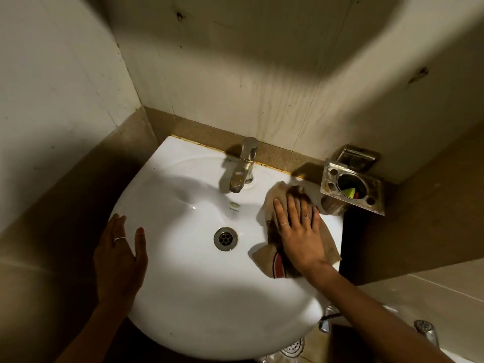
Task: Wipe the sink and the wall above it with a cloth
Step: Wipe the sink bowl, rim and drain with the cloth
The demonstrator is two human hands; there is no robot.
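Observation:
A white ceramic sink [183,292] fills the middle of the view, with a metal drain [225,238] in its bowl and a chrome tap [242,166] at the back. A tan cloth [273,203] with a red and dark print lies on the sink's right rim. My right hand [301,231] presses flat on the cloth, fingers spread, pointing toward the wall. My left hand [120,255] rests on the sink's left rim, fingers apart, holding nothing. The streaked tiled wall [235,87] rises behind the tap.
A metal toothbrush holder [352,188] with a green and red item inside juts from the wall right of the sink, close to the cloth. A side wall [52,100] closes in the left. Chrome fittings [427,331] and a floor drain [293,348] sit below.

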